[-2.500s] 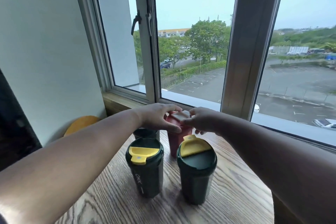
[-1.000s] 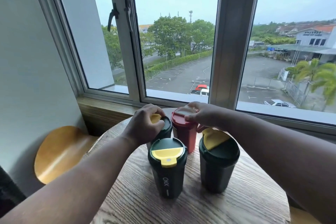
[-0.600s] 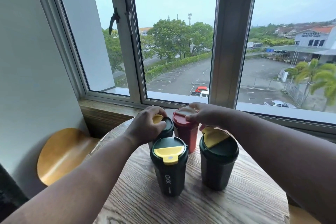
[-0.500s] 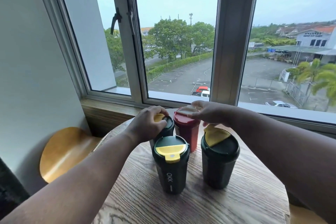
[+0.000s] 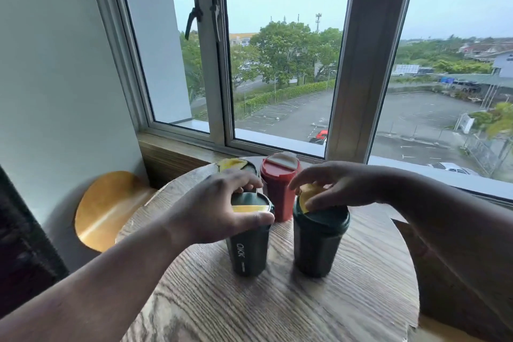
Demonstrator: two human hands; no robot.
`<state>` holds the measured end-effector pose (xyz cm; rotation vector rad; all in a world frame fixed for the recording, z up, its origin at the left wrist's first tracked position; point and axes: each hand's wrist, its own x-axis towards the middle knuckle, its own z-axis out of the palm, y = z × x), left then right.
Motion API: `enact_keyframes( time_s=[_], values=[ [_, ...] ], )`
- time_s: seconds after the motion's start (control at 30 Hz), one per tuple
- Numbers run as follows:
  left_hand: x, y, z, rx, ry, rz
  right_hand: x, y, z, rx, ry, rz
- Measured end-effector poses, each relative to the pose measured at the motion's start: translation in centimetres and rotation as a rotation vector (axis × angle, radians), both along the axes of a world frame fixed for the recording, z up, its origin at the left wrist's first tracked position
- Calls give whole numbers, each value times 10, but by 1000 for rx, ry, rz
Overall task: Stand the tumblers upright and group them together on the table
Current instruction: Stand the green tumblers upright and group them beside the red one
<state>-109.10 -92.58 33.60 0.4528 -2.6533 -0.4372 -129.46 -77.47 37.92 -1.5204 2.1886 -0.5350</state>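
Several tumblers stand upright, close together, on a round wooden table. My left hand grips the lid rim of the near-left dark green tumbler, which has a yellow flap. My right hand rests with its fingers curled over the lid of the near-right dark green tumbler. Behind them stand a red tumbler with a pale flap and another dark green tumbler, mostly hidden behind my left hand.
A window with a wooden sill runs right behind the table. A round yellow stool seat sits low at the left by the wall. The table's right edge drops off near a wooden chair.
Both hands came back from the rear tumblers to the two front ones: the left from the rear green lid, the right from the red lid. The camera shifted slightly.
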Motion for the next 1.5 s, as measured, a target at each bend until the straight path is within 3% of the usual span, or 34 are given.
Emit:
enact_keyframes(
  time_s=[0.13,0.37,0.6,0.73,0.93,1.5],
  values=[
    [0,13,-5,-81,-16,99,-10,3,-7,19,69,59],
    [0,29,-3,52,-38,220,-28,-3,-28,-4,194,24],
    [-5,54,-29,36,24,530,-35,8,-38,-13,233,181],
    [-4,55,-31,72,95,497,-34,18,-39,5,233,237],
    [-3,55,-39,126,155,543,-25,14,-61,-232,20,178],
    [-6,31,-38,95,174,412,-18,-9,-67,-330,52,23]
  ],
)
